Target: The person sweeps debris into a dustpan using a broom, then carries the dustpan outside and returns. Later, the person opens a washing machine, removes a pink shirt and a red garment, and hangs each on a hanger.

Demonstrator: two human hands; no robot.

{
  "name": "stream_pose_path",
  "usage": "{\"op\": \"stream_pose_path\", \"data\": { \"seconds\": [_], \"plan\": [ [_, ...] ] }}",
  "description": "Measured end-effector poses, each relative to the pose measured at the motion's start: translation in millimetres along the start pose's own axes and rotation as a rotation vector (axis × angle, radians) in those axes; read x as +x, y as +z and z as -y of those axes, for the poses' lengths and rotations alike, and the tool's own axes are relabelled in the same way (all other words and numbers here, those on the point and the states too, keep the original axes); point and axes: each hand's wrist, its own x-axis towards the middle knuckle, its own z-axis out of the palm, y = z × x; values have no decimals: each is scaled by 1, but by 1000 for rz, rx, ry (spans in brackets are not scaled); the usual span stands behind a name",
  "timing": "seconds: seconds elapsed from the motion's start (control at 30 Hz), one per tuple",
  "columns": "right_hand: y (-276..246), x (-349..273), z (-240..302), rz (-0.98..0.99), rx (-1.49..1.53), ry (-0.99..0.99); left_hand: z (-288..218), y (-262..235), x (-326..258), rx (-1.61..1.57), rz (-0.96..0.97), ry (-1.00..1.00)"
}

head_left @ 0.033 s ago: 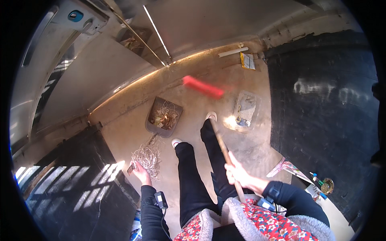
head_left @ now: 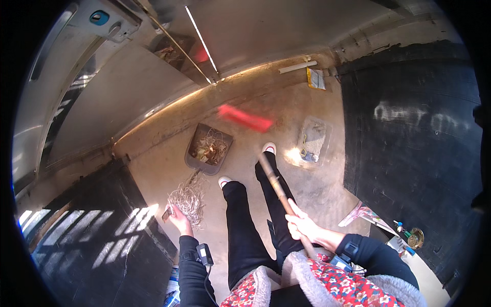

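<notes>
Broom handle (head_left: 276,187) runs from the right hand (head_left: 302,225) up and away over the legs; fingers wrapped fully round it, low on the shaft. Lower end of the handle is hidden behind the floral jacket (head_left: 337,286). The red broom head (head_left: 244,118) is motion-blurred and off the floor; its join to the handle can't be made out.

Left hand (head_left: 178,219) is closed on a tangle of pale stringy fibres (head_left: 188,197), gripping it at the bottom edge, so the fingers themselves are mostly hidden. Bundle hangs just above the concrete floor (head_left: 327,189), left of the left shoe.

Dustpan (head_left: 207,149) sits on the floor just beyond the bundle, holding more of the same fibres and debris. Clear plastic bag (head_left: 313,140) lies right of the right shoe, in a sun patch; contents unclear. Yellow packet (head_left: 315,78) and white stick farther off by the wall. Black sheeting (head_left: 409,143) covers the right side.
</notes>
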Motion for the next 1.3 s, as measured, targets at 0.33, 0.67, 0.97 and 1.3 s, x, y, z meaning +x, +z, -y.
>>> {"op": "stream_pose_path", "data": {
  "seconds": [0.33,0.67,0.97,1.3],
  "plan": [
    [-11,-14,40,-300,-385,-269,8,0,4,0,8,1],
    [-20,10,0,-51,-485,-155,22,-5,12,9,43,-9],
    [-50,-80,44,296,167,-199,-33,-1,8,-92,31,129],
    [-177,-156,203,-588,594,-969,-162,-69,-9,-128,-248,214]
  ]
}}
